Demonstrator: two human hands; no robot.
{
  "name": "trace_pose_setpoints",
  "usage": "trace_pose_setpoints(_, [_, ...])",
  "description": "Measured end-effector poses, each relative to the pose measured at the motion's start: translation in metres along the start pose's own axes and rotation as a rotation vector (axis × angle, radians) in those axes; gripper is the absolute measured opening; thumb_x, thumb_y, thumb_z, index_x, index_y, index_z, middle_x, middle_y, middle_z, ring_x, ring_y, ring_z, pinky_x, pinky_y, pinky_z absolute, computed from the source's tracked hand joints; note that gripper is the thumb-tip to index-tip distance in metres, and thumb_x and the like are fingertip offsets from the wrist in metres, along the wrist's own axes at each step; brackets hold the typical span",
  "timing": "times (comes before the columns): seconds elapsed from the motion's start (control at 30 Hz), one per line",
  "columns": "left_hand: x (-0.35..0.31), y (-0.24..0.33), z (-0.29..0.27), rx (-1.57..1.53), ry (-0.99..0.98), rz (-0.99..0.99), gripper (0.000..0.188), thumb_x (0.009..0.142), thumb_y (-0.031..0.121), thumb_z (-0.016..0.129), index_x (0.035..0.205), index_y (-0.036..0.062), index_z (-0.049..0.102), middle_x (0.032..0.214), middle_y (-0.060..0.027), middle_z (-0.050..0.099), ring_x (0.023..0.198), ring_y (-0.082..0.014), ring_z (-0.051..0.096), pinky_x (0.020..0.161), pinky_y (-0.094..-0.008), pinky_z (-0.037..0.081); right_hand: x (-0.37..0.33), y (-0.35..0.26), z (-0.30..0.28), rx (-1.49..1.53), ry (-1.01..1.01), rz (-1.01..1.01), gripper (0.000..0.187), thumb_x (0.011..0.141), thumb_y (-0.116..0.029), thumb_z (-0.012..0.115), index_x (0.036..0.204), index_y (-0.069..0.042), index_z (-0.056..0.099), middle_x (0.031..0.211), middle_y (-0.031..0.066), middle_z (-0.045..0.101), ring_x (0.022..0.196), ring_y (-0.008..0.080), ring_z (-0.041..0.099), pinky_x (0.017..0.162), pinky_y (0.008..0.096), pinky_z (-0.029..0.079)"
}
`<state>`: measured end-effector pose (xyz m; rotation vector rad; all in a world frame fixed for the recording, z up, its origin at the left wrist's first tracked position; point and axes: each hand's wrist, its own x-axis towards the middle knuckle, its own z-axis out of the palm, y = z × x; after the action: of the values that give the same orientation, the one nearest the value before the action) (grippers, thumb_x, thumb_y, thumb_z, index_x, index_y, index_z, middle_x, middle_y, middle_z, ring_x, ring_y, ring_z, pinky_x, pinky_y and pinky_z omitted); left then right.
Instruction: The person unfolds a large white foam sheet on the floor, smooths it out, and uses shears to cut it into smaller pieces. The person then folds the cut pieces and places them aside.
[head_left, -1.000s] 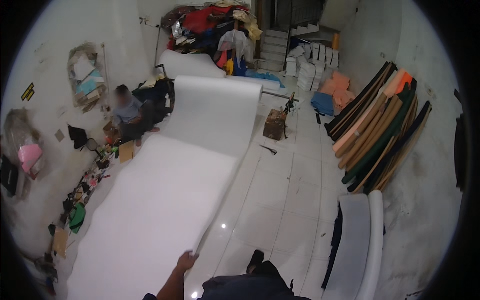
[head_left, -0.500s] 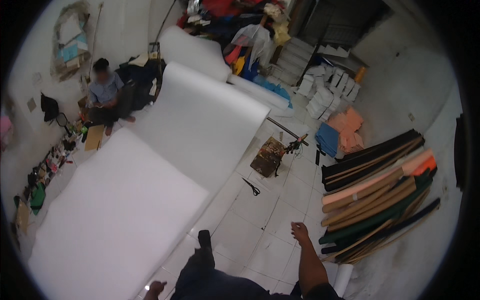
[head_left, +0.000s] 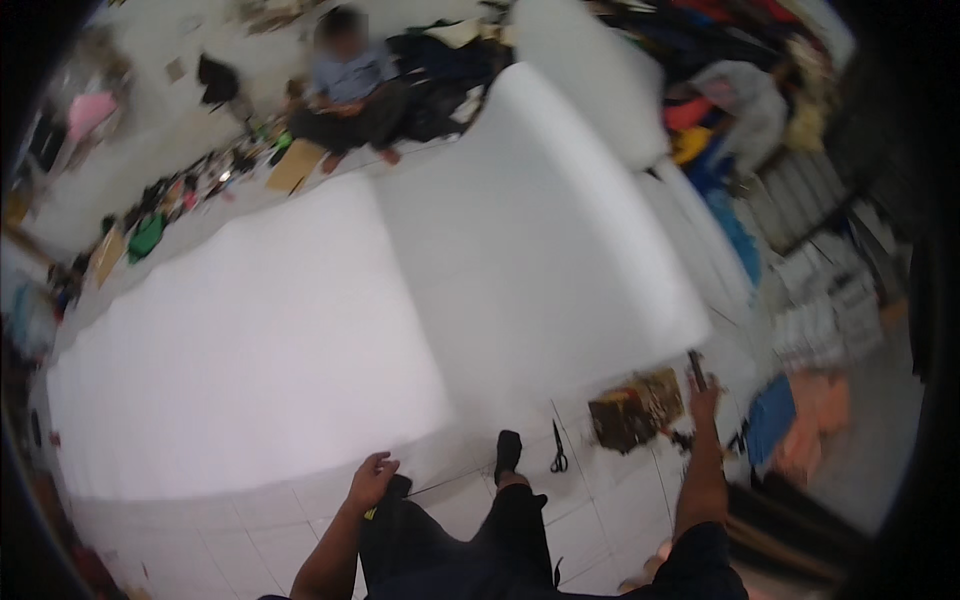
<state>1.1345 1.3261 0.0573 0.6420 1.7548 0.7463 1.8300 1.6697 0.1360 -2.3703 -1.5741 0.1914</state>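
A wide white sheet material lies over the floor, its near layer [head_left: 250,340] bright and its farther stretch greyer, running to a thick white roll [head_left: 610,190]. From the roll's near end sticks a dark metal bar [head_left: 697,366]. At that bar is my right hand [head_left: 704,396], its fingers seemingly closed around it, though blur softens the detail. My left hand [head_left: 373,480] hangs over the sheet's near edge above my knee, fingers loosely apart and holding nothing. Black-handled scissors [head_left: 559,450] rest on the tiles between my foot and a stained brown block [head_left: 635,410].
Another person [head_left: 350,85] sits on the floor beyond the sheet, beside a line of small clutter [head_left: 190,185]. Blue [head_left: 770,420] and orange folded stacks [head_left: 815,420] stand at right, with white bundles [head_left: 825,315] behind. Dark fabric rolls [head_left: 790,530] lie at lower right.
My view has swung left and I stand nearer the roll. My right hand has come to the bar at the roll's end. My left hand has risen into fuller view.
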Motion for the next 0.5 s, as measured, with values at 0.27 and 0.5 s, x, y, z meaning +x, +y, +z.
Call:
trace_pose_setpoints(0.27, [-0.018,-0.171,0.078,0.154,0.275,-0.578,0.065,0.089,0.048,0.07,0.127,-0.0036,0.06,0.113,-0.024,0.07,0.108,-0.0354,0.067,0.093,-0.0419,0.052,0.114,-0.088,0.167,-0.577,0.273,0.006,0.113,0.077,-0.086,0.055,0.159,-0.015,0.022,0.158,0.0329,0.022,0.145,0.0501,0.025,0.114,0.0588,0.03])
trace_pose_setpoints(0.5, [-0.021,-0.14,0.131,0.071,0.217,-0.414,0.063,0.09,0.047,0.069,0.129,-0.0012,0.06,0.12,-0.0226,0.067,0.114,-0.0296,0.064,0.098,-0.0391,0.05,0.004,-0.138,0.206,-0.602,0.11,-0.082,0.102,0.084,-0.078,0.053,0.158,-0.013,0.026,0.156,0.0299,0.029,0.141,0.0476,0.034,0.111,0.0594,0.033])
